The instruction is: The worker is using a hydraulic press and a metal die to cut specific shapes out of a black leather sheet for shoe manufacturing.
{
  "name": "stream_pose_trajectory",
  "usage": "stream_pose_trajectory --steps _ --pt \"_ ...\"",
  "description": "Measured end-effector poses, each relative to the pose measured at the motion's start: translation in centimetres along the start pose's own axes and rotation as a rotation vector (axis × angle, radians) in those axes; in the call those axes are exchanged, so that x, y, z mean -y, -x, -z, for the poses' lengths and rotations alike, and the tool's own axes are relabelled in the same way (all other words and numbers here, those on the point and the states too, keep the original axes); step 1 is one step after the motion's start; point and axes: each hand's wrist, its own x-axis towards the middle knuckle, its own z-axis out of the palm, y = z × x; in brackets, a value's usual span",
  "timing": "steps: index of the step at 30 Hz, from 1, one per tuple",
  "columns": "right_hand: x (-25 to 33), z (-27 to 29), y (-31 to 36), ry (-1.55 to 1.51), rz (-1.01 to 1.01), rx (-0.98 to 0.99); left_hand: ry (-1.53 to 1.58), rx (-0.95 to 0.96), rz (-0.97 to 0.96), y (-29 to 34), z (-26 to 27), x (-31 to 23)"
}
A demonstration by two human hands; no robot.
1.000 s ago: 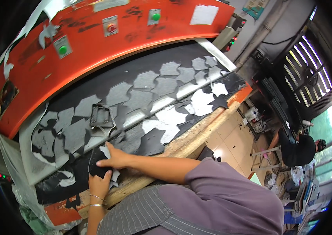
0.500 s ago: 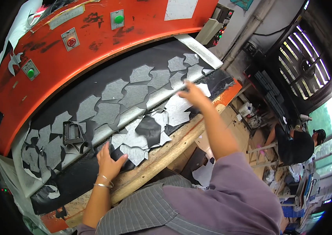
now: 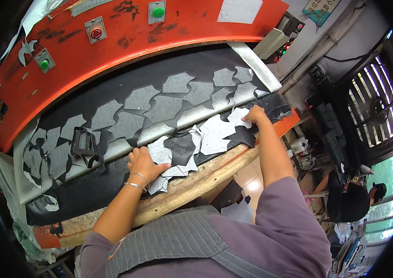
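Note:
My right hand [image 3: 256, 115] pinches the edge of a pale cut leather-like piece [image 3: 237, 116] at the right end of a loose pile. At the pile's left end my left hand [image 3: 144, 163] lies on the pieces, thumb stretched away from its fingers. White-grey pieces [image 3: 217, 132] overlap along the front ledge. A black-faced piece [image 3: 181, 149] lies on top, between my hands. Beyond them, a row of grey cut shapes [image 3: 164, 109] rests in the black sheet [image 3: 108, 88]. A dark metal cutting die [image 3: 83, 142] stands on the sheet at the left.
An orange machine front [image 3: 127, 28] with green and red push buttons spans the far side. A worn wooden rail [image 3: 191, 185] edges the near side. A pale bar [image 3: 254, 65] borders the board at the right. Another person [image 3: 349, 201] is low down at far right.
My right hand has come down onto a pale piece at the pile's right end. My left hand has moved right, onto the pile. The whole view has shifted.

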Motion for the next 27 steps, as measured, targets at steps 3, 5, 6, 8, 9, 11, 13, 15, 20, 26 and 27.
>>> stream_pose_trajectory --steps 3,5,6,8,9,11,13,15,20,26,27 --pt "2.1 -1.7 1.3 -0.32 0.156 0.015 0.034 -0.042 -0.001 0.0 -0.4 0.2" --pt "2.3 -2.1 2.2 -0.337 0.185 -0.004 0.126 -0.112 0.022 0.0 -0.3 -0.9" --pt "2.4 -1.1 3.6 -0.449 0.204 0.042 0.127 -0.097 0.045 -0.3 -0.3 -1.6" --pt "1.3 0.9 5.6 -0.619 0.231 0.039 0.087 -0.107 0.043 -0.9 -0.8 -3.0" --pt "1.8 2.6 7.8 -0.669 0.23 -0.001 0.043 -0.125 0.06 -1.1 -1.1 -2.9" --pt "-0.1 3.6 10.0 -0.88 0.238 0.113 0.004 -0.139 0.068 -1.3 -1.6 -3.2" --pt "-2.5 2.4 10.6 -0.956 0.326 0.278 0.009 -0.073 0.03 -1.5 -1.2 -3.7" --pt "-3.2 1.7 12.0 -0.887 0.179 0.316 0.02 -0.065 0.014 -1.7 -1.1 -3.3" --pt "-5.2 0.3 11.7 -1.494 0.208 0.198 0.158 0.081 -0.111 -2.7 -0.9 0.5" --pt "2.0 0.3 13.7 -0.924 0.466 0.605 0.691 0.256 -0.148 -1.4 1.0 8.2" --pt "3.5 0.1 14.2 -0.645 0.507 0.547 0.791 0.329 -0.122 -0.5 2.5 8.4"
